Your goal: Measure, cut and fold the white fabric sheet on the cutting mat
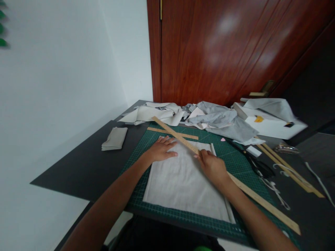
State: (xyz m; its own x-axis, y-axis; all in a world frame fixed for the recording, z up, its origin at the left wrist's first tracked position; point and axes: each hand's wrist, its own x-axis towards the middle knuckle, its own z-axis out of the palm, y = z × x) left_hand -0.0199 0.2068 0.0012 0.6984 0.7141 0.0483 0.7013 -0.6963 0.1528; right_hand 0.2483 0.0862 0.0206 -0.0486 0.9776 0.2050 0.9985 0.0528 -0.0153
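Observation:
A light grey piece of fabric [180, 188] lies flat on a green cutting mat [230, 157], its left and right edges folded into narrow strips. My left hand [162, 149] rests palm down on the fabric's upper left part, fingers spread. My right hand [212, 166] grips a long wooden ruler [264, 202] near its middle. That ruler slants across the fabric from the far left to the near right and passes under my right forearm. Beyond the fabric's far edge, a shorter wooden ruler [188, 136] lies on the mat, partly crossed by the long one.
Grey and cream cloth scraps [162, 113] are heaped along the back beside a white box [277, 125]. Black scissors [256, 164], more wooden rulers [290, 170] and a white cord [277, 193] lie at right. Folded cloth [115, 138] sits at left on the dark table [86, 167].

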